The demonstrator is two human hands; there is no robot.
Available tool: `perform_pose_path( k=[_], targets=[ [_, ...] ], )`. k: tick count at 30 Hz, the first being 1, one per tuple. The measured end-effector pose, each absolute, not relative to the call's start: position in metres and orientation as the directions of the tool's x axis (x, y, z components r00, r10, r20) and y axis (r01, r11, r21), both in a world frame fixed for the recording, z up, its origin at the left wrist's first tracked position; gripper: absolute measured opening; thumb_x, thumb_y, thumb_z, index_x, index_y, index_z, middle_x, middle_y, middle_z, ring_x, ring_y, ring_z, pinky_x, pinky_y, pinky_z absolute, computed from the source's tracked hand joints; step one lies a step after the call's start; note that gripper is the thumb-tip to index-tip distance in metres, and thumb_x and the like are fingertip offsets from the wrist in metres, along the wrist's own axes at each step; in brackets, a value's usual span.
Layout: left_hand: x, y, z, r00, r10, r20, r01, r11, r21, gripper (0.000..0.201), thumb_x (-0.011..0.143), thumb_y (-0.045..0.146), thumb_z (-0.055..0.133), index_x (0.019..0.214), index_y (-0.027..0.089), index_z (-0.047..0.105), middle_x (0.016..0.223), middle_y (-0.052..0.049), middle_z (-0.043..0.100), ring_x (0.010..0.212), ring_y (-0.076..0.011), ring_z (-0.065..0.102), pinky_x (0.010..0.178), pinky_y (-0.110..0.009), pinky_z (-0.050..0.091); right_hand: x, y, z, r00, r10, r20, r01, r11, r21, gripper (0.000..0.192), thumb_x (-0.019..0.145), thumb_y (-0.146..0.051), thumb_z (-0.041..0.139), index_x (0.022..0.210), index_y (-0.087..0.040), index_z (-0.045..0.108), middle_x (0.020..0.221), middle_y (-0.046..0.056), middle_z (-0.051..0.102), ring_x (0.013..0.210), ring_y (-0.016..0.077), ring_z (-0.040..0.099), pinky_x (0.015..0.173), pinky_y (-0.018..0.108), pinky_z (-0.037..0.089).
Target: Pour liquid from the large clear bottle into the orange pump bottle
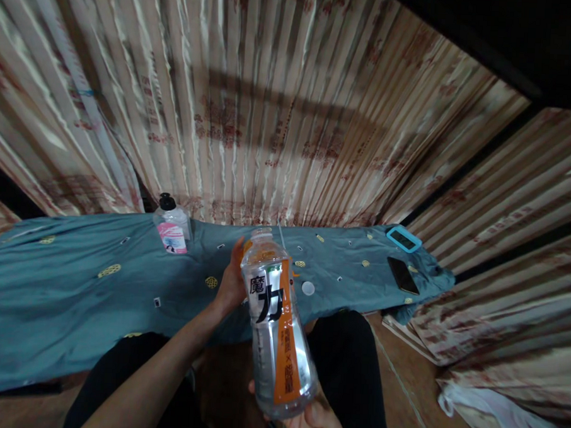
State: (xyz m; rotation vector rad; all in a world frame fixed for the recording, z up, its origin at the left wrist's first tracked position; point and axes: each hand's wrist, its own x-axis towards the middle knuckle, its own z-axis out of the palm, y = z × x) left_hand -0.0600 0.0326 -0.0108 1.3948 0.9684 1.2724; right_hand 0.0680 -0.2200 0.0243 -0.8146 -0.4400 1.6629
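Before me a clear plastic drink bottle (273, 327) with a silver and orange label leans, its neck pointing away over the cloth-covered table. My left hand (233, 280) grips the bottle's upper side, with most of its fingers hidden behind. Beside the neck, near those fingertips, shows a small orange patch (247, 244) that I cannot identify. At the base, my right hand (315, 422) holds the bottle from below, thumb visible at the lower edge. A round white disc (308, 288) lies on the cloth just right of the bottle.
The teal patterned cloth (65, 280) covers the long narrow table. A pump bottle (173, 229) stands at back left. On the right lie a blue-framed device (403, 239) and a dark phone (403, 274). Printed curtain-like sheeting (271, 112) hangs behind.
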Motion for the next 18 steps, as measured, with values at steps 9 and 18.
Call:
perform_pose_path(
  k=[9, 18],
  targets=[
    [-0.0624, 0.0311, -0.0059, 0.149, 0.966, 0.21, 0.008, -0.214, 0.977, 0.096, 0.074, 0.046, 0.086, 0.161, 0.021, 0.055, 0.135, -0.015, 0.087, 0.123, -0.0402, 0.085, 0.121, -0.06, 0.063, 0.0678, -0.2205, 0.0281, -0.09, 0.955, -0.284, -0.68, -0.267, -0.683, 0.087, 0.058, -0.062, 0.113, 0.132, -0.026, 0.084, 0.088, 0.005, 0.095, 0.116, 0.039, 0.09, 0.106, 0.053, 0.07],
    [-0.0599, 0.0323, -0.0099, 0.158, 0.966, 0.202, -0.065, -0.194, 0.979, 0.1, 0.072, 0.041, 0.089, 0.165, 0.025, 0.054, 0.145, -0.013, 0.085, 0.13, -0.0405, 0.083, 0.126, -0.059, 0.059, 0.0643, -0.2207, 0.028, -0.052, 0.955, -0.291, -0.717, -0.238, -0.655, 0.079, 0.057, -0.058, 0.114, 0.124, -0.028, 0.087, 0.085, 0.006, 0.094, 0.112, 0.0408, 0.091, 0.099, 0.055, 0.074]
  ],
)
